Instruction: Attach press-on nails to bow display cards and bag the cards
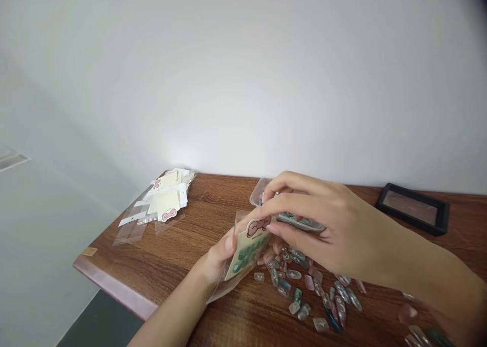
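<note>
My left hand [222, 253] is closed around a clear plastic bag [224, 288] and the cream card [233, 272] in it, tilted above the table. A pink bow is printed at the top of the card, and green press-on nails [249, 250] sit below it. With its thumb by the bow, my right hand [310, 207] pinches the card's top edge; its other fingertips are partly hidden behind. Loose press-on nails [293, 274] in clear, pink and green lie scattered below both hands.
A clear plastic tub [304, 223] with more nails stands behind my right hand. Cream bow cards [164, 201] and clear bags [131, 230] are piled at the table's left back. A black-framed box [413, 208] lies at the right, near the wall.
</note>
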### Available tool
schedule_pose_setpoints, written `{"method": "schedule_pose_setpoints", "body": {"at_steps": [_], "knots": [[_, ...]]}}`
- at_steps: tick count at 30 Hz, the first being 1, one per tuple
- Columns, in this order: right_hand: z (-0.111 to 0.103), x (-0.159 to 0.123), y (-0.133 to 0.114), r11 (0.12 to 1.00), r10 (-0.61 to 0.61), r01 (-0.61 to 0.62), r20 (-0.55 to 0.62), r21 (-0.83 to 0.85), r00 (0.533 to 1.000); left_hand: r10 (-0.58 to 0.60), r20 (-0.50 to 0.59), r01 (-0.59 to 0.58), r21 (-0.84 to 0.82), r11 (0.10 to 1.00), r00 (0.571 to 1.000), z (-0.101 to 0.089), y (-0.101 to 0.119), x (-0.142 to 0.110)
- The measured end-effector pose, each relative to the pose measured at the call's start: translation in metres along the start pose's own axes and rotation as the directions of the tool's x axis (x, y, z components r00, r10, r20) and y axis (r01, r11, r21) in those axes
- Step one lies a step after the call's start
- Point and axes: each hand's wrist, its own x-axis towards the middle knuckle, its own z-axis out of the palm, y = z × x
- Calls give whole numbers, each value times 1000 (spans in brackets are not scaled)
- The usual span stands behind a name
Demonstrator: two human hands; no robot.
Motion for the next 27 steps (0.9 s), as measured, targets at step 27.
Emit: {"method": "schedule_pose_setpoints", "body": {"at_steps": [27], "knots": [[10, 4, 18, 931, 200, -254, 216, 262, 956, -64, 174, 78, -73, 994, 983, 11, -2, 13]]}}
